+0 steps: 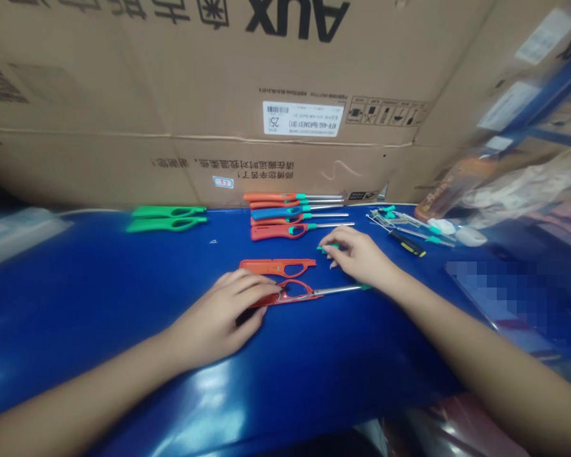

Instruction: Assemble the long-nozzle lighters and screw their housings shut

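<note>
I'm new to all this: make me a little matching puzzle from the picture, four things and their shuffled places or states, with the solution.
Things:
1. Left hand
2. Right hand
3. Two green handle pieces
4. Screwdriver

Places or states:
A. Pinching a small green piece
B. Black and yellow, beside loose metal and teal parts
C. Gripping the nearer orange handle, from which a metal tube extends
D. On the blue table, left of the row of lighters

Right pairs: 1-C, 2-A, 3-D, 4-B.
</note>
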Tool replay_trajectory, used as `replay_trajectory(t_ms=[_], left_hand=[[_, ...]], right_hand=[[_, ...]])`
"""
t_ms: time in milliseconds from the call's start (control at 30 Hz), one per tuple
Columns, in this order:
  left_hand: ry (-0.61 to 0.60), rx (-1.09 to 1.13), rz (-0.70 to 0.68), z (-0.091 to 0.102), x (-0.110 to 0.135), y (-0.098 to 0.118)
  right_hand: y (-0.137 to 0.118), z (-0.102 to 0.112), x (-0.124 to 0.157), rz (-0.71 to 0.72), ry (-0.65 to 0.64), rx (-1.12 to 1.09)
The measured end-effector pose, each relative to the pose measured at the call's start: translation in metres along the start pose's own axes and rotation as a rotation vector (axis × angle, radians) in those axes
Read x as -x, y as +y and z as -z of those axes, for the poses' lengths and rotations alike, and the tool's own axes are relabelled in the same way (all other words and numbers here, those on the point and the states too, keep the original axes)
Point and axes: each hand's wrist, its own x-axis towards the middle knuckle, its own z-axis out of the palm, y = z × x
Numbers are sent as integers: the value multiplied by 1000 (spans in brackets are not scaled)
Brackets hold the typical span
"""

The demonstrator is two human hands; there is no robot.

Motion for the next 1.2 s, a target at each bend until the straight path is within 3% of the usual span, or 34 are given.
replay_trajectory(t_ms=[167, 400, 633, 800, 1000, 1200], left_hand=[[-6, 3, 1, 0, 0, 0], [0, 6, -4, 0, 0, -2], [-6, 8, -4, 0, 1, -1], [-8, 11, -2, 0, 0, -2], [1, 13, -6, 0, 1, -2], [-12, 7, -7, -1, 2, -2]], right_hand=[[2, 1, 0, -87, -54, 7], [-6, 10, 0, -3, 19, 177], [-15, 24, 9, 238, -321, 314], [-13, 22, 7, 208, -274, 189], [-2, 18, 5, -9, -242, 45], [-2, 15, 3, 70, -61, 188]])
